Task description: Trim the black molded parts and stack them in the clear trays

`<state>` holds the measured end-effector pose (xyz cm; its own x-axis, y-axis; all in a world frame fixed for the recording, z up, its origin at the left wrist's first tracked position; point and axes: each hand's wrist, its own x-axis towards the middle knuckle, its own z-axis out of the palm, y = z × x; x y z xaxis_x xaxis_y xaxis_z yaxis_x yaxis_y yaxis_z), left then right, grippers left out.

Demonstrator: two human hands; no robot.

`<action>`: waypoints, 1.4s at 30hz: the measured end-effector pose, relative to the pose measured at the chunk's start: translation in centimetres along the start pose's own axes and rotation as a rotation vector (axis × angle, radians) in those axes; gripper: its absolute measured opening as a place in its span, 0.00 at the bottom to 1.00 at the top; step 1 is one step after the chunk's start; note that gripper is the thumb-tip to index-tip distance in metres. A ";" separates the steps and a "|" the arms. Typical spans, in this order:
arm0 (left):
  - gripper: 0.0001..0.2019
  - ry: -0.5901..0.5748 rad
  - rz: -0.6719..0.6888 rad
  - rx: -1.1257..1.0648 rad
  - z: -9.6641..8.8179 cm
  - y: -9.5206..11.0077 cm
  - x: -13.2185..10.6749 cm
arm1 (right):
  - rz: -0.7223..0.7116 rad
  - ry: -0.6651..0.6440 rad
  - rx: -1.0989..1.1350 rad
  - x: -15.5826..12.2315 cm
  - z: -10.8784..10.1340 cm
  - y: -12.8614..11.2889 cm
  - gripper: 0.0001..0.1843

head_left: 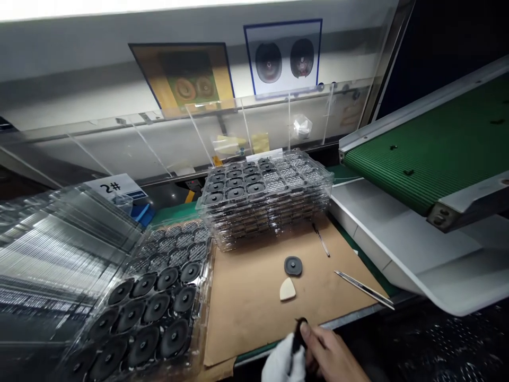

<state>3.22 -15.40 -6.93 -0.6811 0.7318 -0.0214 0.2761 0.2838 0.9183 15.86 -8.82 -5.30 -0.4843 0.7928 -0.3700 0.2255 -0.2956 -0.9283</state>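
My two hands meet at the bottom edge over the front of a brown cardboard mat (254,313). In its white glove, my left hand (281,363) has its fingers curled against a small black part (298,330). My bare right hand (332,356) pinches the same part with the thumb on top. Farther out on the mat lie a round black disc part (293,265) and a cream wedge-shaped piece (287,289), both apart from my hands.
Tweezers (363,289) and a thin metal tool (321,240) lie on the mat's right side. Behind it stands a stack of clear trays (264,196) holding black discs. At left are a tray of black cones (159,302) and empty trays (51,254). A green conveyor (433,148) sits at right.
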 end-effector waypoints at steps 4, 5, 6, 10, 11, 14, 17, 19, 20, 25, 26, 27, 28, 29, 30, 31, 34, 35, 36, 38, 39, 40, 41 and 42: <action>0.36 0.084 -0.250 -0.226 -2.9 1.4 0.6 | -0.134 0.254 -0.380 2.5 -0.5 -2.0 0.22; 0.36 0.116 -0.286 -0.257 -3.6 1.8 0.8 | -0.143 0.326 -0.456 3.4 -0.4 -2.2 0.21; 0.35 0.140 -0.301 -0.267 -4.2 2.2 0.9 | -0.145 0.375 -0.514 4.3 -0.1 -2.3 0.21; 0.34 0.163 -0.335 -0.244 -5.4 2.5 0.6 | -0.139 0.415 -0.583 6.9 1.8 -2.8 0.21; 0.34 0.159 -0.348 -0.245 -5.5 2.4 0.4 | -0.135 0.416 -0.588 7.2 2.1 -3.0 0.20; 0.36 0.148 -0.383 -0.251 -5.4 1.8 -0.1 | -0.124 0.394 -0.581 7.4 2.5 -3.2 0.17; 0.35 0.127 -0.367 -0.227 -5.3 1.7 -0.3 | -0.137 0.328 -0.562 7.0 1.8 -2.9 0.08; 0.32 0.111 -0.333 -0.187 -5.2 1.8 -0.2 | -0.146 0.296 -0.551 6.7 1.4 -2.6 0.06; 0.31 0.104 -0.319 -0.169 -5.2 1.9 -0.2 | -0.147 0.290 -0.545 6.5 1.2 -2.5 0.06; 0.29 0.082 -0.327 -0.157 -5.3 1.8 -0.2 | -0.166 0.234 -0.499 5.9 1.1 -2.9 0.24; 0.29 0.083 -0.329 -0.151 -5.4 1.8 -0.2 | -0.180 0.203 -0.493 5.9 1.0 -3.1 0.28; 0.29 0.081 -0.329 -0.143 -5.4 1.7 -0.3 | -0.194 0.173 -0.487 5.9 1.0 -3.3 0.31; 0.29 0.082 -0.328 -0.135 -5.5 1.6 -0.3 | -0.204 0.148 -0.480 6.0 0.9 -3.5 0.33; 0.29 0.082 -0.328 -0.131 -5.6 1.6 -0.4 | -0.208 0.129 -0.469 6.1 0.8 -3.6 0.32; 0.29 0.084 -0.332 -0.131 -5.6 1.5 -0.5 | -0.207 0.117 -0.452 6.2 0.6 -3.7 0.30; 0.29 0.086 -0.341 -0.133 -5.6 1.4 -0.5 | -0.202 0.110 -0.427 6.3 0.5 -3.7 0.27; 0.30 0.088 -0.373 -0.147 -5.5 1.5 -0.7 | -0.182 0.111 -0.304 6.3 0.4 -3.5 0.20; 0.29 0.087 -0.380 -0.148 -5.5 1.6 -0.7 | -0.175 0.112 -0.245 6.2 0.3 -3.3 0.19; 0.29 0.087 -0.385 -0.147 -5.4 1.8 -0.8 | -0.167 0.111 -0.175 6.0 0.3 -3.1 0.18; 0.28 0.084 -0.384 -0.142 -5.4 2.2 -0.9 | -0.141 0.090 -0.004 5.2 0.1 -2.7 0.16; 0.28 0.079 -0.380 -0.141 -5.4 2.4 -0.9 | -0.125 0.073 0.096 4.7 -0.1 -2.6 0.16; 0.28 0.070 -0.376 -0.142 -5.4 2.6 -1.0 | -0.110 0.057 0.193 4.1 -0.4 -2.4 0.16; 0.28 0.058 -0.376 -0.143 -5.3 2.9 -1.0 | -0.099 0.049 0.273 3.3 -0.8 -2.4 0.18; 0.28 0.045 -0.374 -0.144 -5.2 3.1 -1.1 | -0.090 0.041 0.367 2.5 -1.2 -2.4 0.19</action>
<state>1.25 -18.56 -2.01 -0.7462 0.5660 -0.3505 -0.0923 0.4335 0.8964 15.13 -5.48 -3.97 -0.4522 0.8428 -0.2920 -0.1378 -0.3894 -0.9107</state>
